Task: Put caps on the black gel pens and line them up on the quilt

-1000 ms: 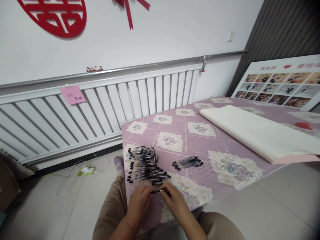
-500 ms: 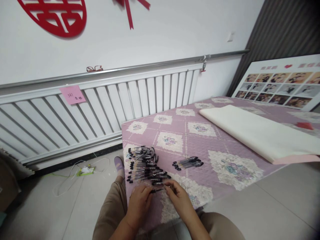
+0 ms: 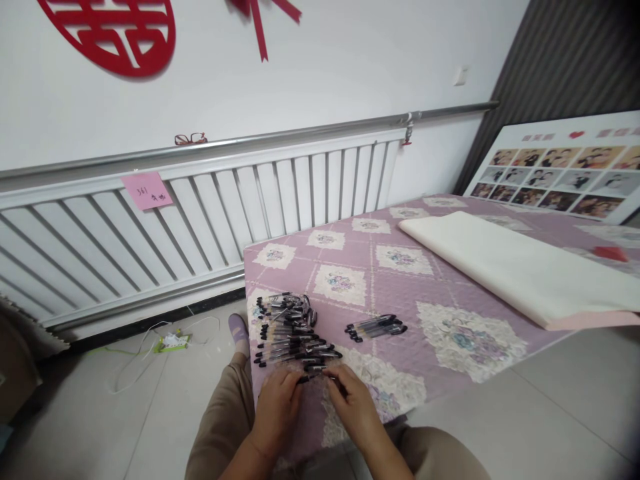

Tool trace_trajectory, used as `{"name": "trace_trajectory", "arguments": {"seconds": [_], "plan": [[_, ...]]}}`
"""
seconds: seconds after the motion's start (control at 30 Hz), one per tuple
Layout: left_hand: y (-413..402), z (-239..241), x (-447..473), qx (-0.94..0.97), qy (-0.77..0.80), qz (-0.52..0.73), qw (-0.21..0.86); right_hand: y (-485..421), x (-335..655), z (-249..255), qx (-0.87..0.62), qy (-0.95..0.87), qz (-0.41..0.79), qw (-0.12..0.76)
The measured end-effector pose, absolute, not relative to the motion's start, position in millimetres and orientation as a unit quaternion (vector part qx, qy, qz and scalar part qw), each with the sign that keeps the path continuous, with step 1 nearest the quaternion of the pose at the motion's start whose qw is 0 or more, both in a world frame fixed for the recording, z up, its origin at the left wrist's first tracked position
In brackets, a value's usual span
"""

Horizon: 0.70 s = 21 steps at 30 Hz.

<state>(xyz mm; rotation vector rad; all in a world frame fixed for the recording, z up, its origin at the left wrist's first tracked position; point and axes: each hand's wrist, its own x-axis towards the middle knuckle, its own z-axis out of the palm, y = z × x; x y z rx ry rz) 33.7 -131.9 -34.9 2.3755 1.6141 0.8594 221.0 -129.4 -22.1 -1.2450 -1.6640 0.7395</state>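
Head view: I am monitoring two bare hands that are working at the near edge of a cloth-covered desk (image 3: 400, 287). The left hand (image 3: 279, 403) is resting near the desk's corner, and its grip is clamping one dark pen (image 3: 311, 378) between thumb and fingers. The right hand (image 3: 353, 403) is facing it from the other side; its grip is pinching the opposite end of the same pen with thumb and forefinger, and the fingers are partly hiding that end. The pen is lying roughly crosswise between the hands, just above the cloth. Directly beyond the hands, a large pile of pens (image 3: 287, 337) is covering the desk's left portion, with many pieces overlapping and most of them pointing crosswise. A smaller bundle of pens (image 3: 376, 327) is lying to the right of that pile, apart from it, with its pens running side by side. Farther right, a folded cream sheet (image 3: 510, 267) is occupying the desk, and a photo board (image 3: 555, 170) is leaning behind it. Along the wall, a white radiator (image 3: 295, 193) is running behind the desk, and a pink note (image 3: 147, 191) is hanging on its front.
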Motion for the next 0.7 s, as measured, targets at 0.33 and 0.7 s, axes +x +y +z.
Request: {"name": "trace_trajectory", "arguments": {"seconds": [0.33,0.7], "plan": [[-132.2,-33.8,33.4,0.799,0.536,0.262,0.074,-129.1,216.2,-32.4,-0.489,-0.713,0.259,0.431],[-132.4,-28.7,40.4,0.768,0.601,0.222,0.028,-122.4,218.0,-35.8,-0.551,-0.695,0.192,0.42]]}}
